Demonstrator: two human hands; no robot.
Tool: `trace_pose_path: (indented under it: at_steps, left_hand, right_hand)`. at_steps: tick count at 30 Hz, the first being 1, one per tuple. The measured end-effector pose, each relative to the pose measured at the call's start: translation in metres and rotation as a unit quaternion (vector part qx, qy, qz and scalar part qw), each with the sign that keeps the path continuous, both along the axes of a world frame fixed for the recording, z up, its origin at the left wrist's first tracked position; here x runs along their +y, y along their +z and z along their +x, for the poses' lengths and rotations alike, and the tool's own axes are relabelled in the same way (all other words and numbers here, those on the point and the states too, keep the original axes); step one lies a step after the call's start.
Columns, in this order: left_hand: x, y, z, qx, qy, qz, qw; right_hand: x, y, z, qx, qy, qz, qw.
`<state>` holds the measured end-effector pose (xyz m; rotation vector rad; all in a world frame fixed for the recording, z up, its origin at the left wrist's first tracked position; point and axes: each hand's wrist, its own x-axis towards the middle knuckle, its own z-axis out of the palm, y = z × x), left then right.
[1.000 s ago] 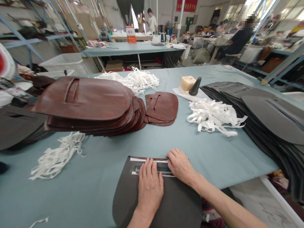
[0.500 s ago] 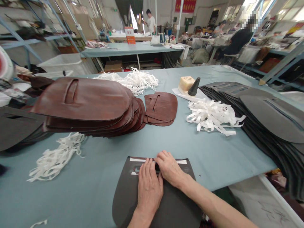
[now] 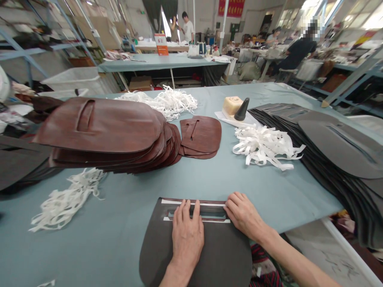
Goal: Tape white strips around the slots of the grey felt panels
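Note:
A dark grey rounded panel (image 3: 221,251) lies at the table's front edge, with a long slot near its far edge and white strips (image 3: 215,221) along the slot's sides. My left hand (image 3: 187,235) rests flat on the panel, fingers apart, their tips over the slot's left half. At the slot's right end, my right hand (image 3: 243,215) has its fingers bent together at the panel's far right corner. What lies beneath those fingertips is hidden.
Brown leather panels (image 3: 104,127) are stacked at the left, a smaller brown pile (image 3: 201,135) beside them. White strip heaps (image 3: 266,145), a yellowish block (image 3: 232,106), a black cone (image 3: 242,109) and grey panels (image 3: 338,147) stand right. People work farther back.
My right hand has moved right, away from my left hand, to the slot's right end, uncovering the middle of the slot. The fingers of my left hand have spread a little.

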<state>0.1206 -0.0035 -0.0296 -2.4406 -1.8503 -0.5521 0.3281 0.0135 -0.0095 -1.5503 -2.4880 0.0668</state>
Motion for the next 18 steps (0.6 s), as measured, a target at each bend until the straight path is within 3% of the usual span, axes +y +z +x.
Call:
trace_pose_path:
  at_steps: [6,14,18]
  left_hand:
    - [0.005,0.000,0.009,0.015,-0.066,0.013,0.998]
    - [0.014,0.003,-0.060,0.054,0.032,0.005,0.998]
    - [0.012,0.002,-0.068,0.051,0.064,0.002,0.997]
  right_hand:
    - [0.002,-0.009,-0.045,0.008,0.031,0.016,0.999]
    - [0.002,-0.018,-0.026,0.007,0.040,0.084,0.996]
    - [0.000,-0.023,-0.025,0.008,0.052,0.115,0.992]
